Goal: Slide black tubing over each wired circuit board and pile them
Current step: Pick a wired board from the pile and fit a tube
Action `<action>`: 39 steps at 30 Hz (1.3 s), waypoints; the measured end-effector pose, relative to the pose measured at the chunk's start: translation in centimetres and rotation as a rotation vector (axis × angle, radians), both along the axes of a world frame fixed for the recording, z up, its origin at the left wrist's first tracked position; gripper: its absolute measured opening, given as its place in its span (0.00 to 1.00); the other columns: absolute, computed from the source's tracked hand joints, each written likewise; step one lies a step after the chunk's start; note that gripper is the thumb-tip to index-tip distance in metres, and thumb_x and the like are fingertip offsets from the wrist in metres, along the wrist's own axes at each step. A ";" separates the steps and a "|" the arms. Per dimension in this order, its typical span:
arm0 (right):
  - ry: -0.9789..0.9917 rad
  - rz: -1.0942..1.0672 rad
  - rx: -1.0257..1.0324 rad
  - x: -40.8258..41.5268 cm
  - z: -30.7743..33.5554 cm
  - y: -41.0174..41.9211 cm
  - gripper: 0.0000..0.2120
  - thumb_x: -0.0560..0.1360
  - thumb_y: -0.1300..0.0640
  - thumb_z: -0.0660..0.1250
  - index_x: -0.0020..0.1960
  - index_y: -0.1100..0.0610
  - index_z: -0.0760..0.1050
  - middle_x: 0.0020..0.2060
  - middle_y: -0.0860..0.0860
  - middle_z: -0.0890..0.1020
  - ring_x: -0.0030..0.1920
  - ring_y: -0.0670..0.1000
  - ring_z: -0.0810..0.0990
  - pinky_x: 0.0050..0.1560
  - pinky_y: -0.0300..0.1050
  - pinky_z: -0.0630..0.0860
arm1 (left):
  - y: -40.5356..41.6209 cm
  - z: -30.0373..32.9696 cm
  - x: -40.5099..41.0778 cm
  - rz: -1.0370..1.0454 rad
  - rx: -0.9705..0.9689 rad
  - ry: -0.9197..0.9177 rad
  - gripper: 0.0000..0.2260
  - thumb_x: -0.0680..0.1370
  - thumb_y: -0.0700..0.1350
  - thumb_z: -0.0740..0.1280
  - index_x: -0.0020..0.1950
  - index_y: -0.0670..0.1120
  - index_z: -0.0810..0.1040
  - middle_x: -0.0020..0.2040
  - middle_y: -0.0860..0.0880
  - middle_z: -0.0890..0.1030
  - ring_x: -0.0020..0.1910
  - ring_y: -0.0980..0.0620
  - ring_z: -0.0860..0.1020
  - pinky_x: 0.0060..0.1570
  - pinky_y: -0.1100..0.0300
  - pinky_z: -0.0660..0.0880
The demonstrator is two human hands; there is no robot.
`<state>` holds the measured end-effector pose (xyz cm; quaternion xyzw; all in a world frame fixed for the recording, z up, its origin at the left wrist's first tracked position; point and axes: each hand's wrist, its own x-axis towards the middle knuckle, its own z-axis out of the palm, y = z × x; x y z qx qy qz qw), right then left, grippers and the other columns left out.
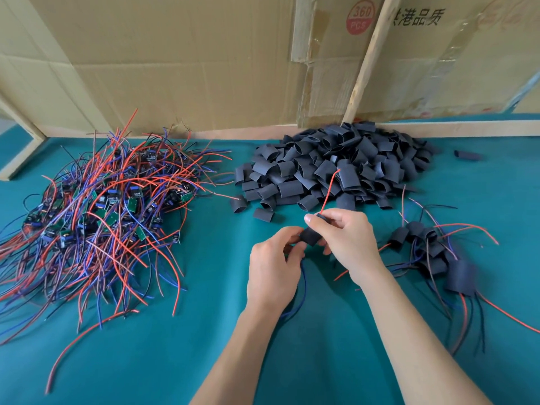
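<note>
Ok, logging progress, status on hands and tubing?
Both hands, left and right, grip one black tube. Red wire pokes out. Nothing in the way.

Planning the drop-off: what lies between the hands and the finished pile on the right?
In the head view, only bare green mat and a stray red wire separate the right hand from the finished pile.

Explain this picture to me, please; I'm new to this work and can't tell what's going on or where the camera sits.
There is one picture, from a camera on the person's head, looking down at a green table. The left hand and right hand together hold a black tube piece with a red wire sticking out. On the left lies a heap of wired circuit boards, behind the hands a pile of black tubing, on the right the finished pile.
</note>
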<state>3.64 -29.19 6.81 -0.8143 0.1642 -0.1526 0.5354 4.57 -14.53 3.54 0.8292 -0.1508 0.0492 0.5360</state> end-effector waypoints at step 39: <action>-0.034 -0.112 0.353 -0.1 0.9 -1.3 0.10 0.66 0.50 0.72 0.40 0.55 0.86 0.29 0.49 0.76 0.27 0.52 0.70 0.22 0.38 0.64 | -0.2 0.0 -0.1 0.056 0.025 -0.014 0.19 0.77 0.64 0.61 0.30 0.56 0.69 0.27 0.60 0.73 0.27 0.57 0.70 0.31 0.61 0.63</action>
